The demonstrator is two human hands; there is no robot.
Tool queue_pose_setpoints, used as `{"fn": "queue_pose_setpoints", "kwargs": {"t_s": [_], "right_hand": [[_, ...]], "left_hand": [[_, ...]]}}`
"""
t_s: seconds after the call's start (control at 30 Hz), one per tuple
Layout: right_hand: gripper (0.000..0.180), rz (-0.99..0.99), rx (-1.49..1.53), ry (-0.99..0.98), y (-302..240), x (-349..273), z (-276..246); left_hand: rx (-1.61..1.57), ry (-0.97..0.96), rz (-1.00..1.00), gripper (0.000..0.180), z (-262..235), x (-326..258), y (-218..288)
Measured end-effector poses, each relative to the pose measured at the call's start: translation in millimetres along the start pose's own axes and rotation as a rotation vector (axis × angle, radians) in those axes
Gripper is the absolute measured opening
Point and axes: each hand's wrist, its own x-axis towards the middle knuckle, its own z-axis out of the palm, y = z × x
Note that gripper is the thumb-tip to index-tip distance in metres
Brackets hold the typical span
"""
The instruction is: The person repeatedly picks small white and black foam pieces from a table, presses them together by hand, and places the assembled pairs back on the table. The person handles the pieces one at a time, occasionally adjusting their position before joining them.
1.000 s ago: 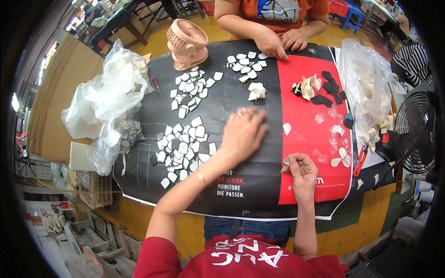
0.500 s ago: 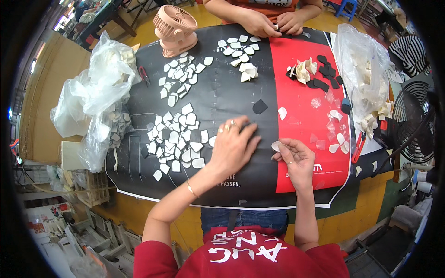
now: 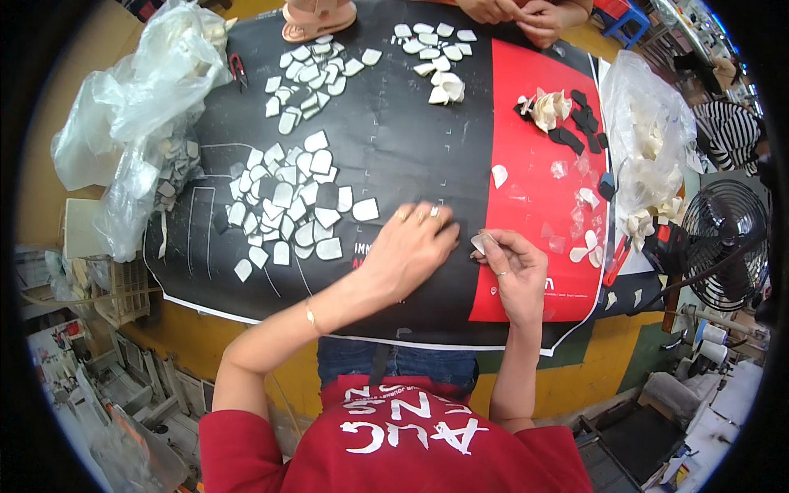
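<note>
My right hand [image 3: 516,267] pinches a small whitish rounded piece [image 3: 481,242] between thumb and fingers, over the edge where the mat's black part meets its red part. Close by on the left, my left hand [image 3: 417,245] bends its fingers down at the black mat [image 3: 394,177]. Its fingertips are turned away, so anything beneath them is hidden. A white-faced rounded patch [image 3: 366,209] lies just beyond the left wrist. Farther left spreads a loose pile of similar patches [image 3: 283,197], with a few dark faces among them.
Toward the back are more patches [image 3: 308,78], a pink fan's base [image 3: 319,20] and another person's hands [image 3: 526,16]. Cream scraps [image 3: 549,109] and black pieces [image 3: 583,115] lie on red. Plastic bags [image 3: 136,107] flank the mat. A red cutter [image 3: 616,261] rests at right.
The whole view has shifted, so the mat sits higher. My left hand has drawn nearer to me and curled; the lone black patch beyond it no longer shows. My right hand keeps its pinch.
</note>
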Motion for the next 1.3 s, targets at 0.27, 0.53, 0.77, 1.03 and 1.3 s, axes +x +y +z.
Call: {"fn": "queue_pose_setpoints", "kwargs": {"t_s": [0.27, 0.53, 0.77, 1.03, 1.3], "right_hand": [[0.02, 0.198, -0.41, -0.071, -33, -6, 18], [0.022, 0.242, -0.603, -0.103, -31, -6, 40], [0.031, 0.163, -0.54, -0.077, -29, -2, 43], [0.042, 0.262, -0.606, -0.163, -36, 7, 40], [0.045, 0.27, -0.622, -0.129, -34, 8, 41]], "left_hand": [[-0.02, 0.1, -0.164, 0.041, -18, -62, 23], [0.039, 0.087, -0.131, 0.04, -7, -70, 21], [0.091, 0.056, -0.106, 0.041, -5, -71, 21], [0.108, 0.063, -0.103, 0.041, -5, -71, 22], [0.102, 0.058, -0.098, 0.041, -6, -70, 21]]}}
